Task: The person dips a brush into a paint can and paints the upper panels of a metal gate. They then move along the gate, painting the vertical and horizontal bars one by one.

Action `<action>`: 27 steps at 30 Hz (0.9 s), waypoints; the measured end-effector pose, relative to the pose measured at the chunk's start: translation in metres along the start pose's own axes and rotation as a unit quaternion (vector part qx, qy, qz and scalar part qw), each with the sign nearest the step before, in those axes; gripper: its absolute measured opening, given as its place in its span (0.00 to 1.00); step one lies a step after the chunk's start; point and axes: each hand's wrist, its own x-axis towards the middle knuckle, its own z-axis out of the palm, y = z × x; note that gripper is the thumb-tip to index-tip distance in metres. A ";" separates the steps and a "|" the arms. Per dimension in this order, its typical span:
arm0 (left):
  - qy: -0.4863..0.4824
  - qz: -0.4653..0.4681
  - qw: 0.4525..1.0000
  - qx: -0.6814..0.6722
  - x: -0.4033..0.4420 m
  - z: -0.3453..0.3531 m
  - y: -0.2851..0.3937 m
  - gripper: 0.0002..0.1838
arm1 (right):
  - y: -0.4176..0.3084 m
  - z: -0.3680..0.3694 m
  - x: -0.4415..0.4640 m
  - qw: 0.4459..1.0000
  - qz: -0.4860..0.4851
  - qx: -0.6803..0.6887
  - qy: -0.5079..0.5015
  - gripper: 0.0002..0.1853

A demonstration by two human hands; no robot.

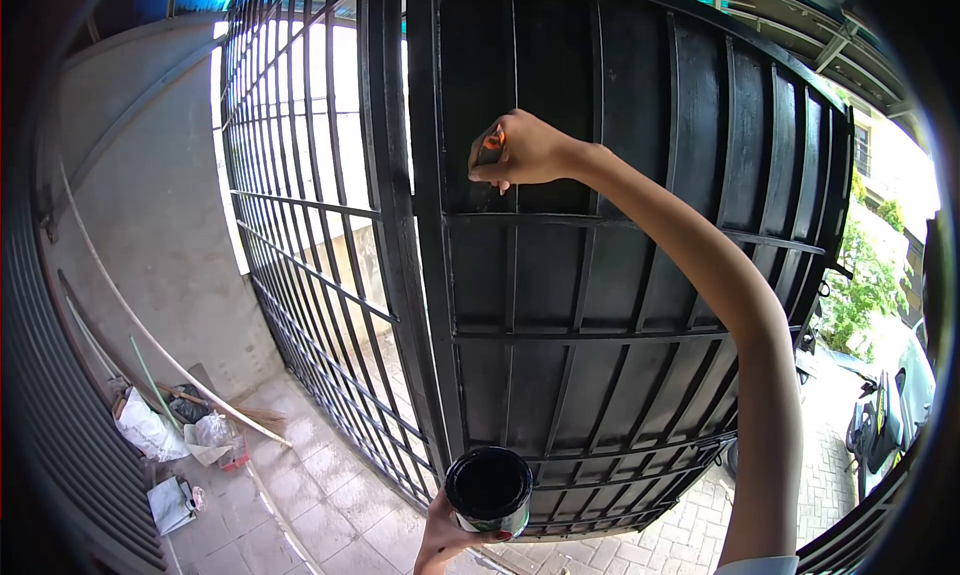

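My left hand is wrapped round a paint can at the bottom middle of the head view. The can is open at the top, with black paint inside and on its rim. Higher up, my right hand is closed on a paintbrush, of which an orange and dark part shows between the fingers. The bristles are hard to make out against the black metal gate panel. That hand is close to the panel's upper left part, above a horizontal rib; whether the brush touches it I cannot tell.
A black barred gate section stands left of the panel. By the grey wall lie white bags, a broom and a long pole. A motorcycle is parked outside at right.
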 end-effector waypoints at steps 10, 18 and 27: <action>-0.003 0.033 0.999 -0.002 0.003 -0.031 0.003 0.56 | 0.008 0.019 0.011 0.972 -0.076 -0.076 0.210 0.05; -0.024 0.026 0.999 -0.009 0.006 -0.040 0.000 0.56 | -0.011 0.045 -0.013 0.992 -0.038 -0.043 0.113 0.06; -0.022 0.008 1.000 -0.017 0.005 -0.048 -0.004 0.57 | 0.005 -0.024 0.042 0.971 -0.024 -0.119 0.205 0.08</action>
